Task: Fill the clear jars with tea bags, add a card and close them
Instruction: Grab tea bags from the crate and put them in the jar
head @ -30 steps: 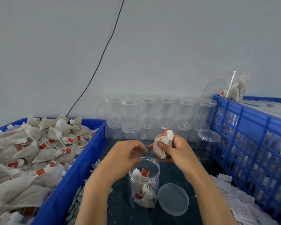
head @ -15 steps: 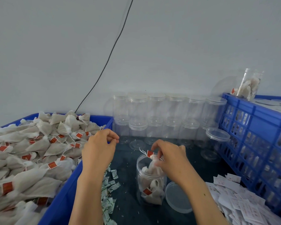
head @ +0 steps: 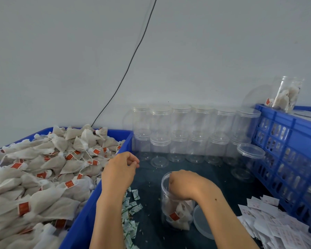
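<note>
Right hand (head: 184, 186) reaching down into the jar (head: 176, 203) at near centre, fingers hidden, grip impossible to tell. Left hand (head: 119, 169) hovering loosely curled, empty, beside the bin (head: 90, 209). Risking tipping the unsteadied jar onto the lid (head: 202, 221) when pulling out.

the right hand (head: 182, 184) is pushed down into the open clear jar (head: 166, 200) on the dark worktop (head: 151, 218), fingers hidden among the tea bags (head: 180, 215) inside. its loose lid (head: 202, 221) lies just beside it. the left hand (head: 119, 169), fingers curled and empty, hovers at the rim of the blue crate (head: 83, 218) heaped with tea bags. white cards (head: 269, 225) lie scattered at right.
</note>
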{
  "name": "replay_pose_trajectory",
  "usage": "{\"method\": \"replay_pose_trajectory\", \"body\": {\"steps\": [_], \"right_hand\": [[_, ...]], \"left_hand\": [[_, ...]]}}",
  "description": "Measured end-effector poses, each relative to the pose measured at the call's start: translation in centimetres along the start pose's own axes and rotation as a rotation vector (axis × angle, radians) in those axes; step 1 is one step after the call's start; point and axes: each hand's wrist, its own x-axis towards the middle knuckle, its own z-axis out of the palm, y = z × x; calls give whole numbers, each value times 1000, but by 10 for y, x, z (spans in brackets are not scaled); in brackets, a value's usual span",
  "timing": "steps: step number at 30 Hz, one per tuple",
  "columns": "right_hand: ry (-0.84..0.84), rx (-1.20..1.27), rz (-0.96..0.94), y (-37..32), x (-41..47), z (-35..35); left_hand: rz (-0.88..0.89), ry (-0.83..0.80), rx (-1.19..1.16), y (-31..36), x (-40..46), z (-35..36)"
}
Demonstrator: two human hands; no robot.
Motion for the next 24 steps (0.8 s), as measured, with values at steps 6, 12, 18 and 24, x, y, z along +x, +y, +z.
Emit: {"method": "replay_pose_trajectory", "body": {"steps": [6, 12, 18, 24], "right_hand": [[135, 221, -115, 17, -1, -5], [599, 1064, -217, 67, -32, 0], [716, 1297, -117, 106, -31, 5], [759, 1338, -20, 130, -30, 10]], "left_hand": [[-31, -138, 61, -15, 6, 2], [-79, -483, 171, -36, 9, 31], [-240, -553, 204, -60, 6, 45], [-234, -531, 248, -60, 8, 47]]}}
